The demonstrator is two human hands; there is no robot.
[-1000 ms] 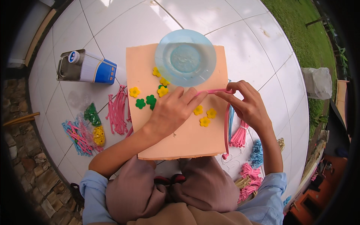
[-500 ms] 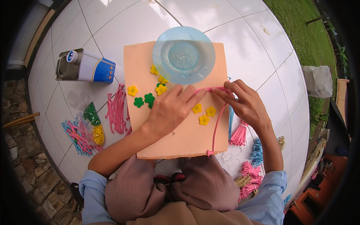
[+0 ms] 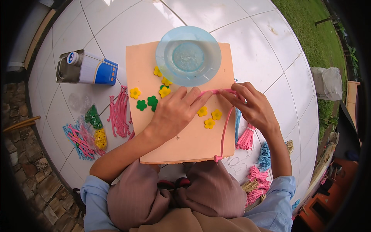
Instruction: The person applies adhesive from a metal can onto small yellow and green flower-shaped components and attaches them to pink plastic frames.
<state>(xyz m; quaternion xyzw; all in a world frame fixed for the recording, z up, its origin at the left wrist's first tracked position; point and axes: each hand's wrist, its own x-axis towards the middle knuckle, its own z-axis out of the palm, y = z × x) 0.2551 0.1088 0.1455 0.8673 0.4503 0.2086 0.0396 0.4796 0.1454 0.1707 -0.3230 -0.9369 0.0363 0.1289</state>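
Between my hands a thin pink cord is stretched over the peach-coloured board. My left hand pinches one stretch of it, and my right hand grips it a little further right. From the right hand the cord hangs down to a knotted end at the board's near edge. Three yellow flower shapes lie below the gap between the hands. Left of my left hand are more yellow flowers and several green ones. A translucent blue bowl stands beyond the hands, on the board's far part.
On the white tiled floor, left, stand a metal can, pink cords and bags of green and yellow pieces. At right lie bundled pink cords and blue cords. Grass borders the tiles.
The hands keep nearly the same hold on the cord. Its hanging knotted end has shifted very slightly right, and the board and bowl appear a touch further left in view.
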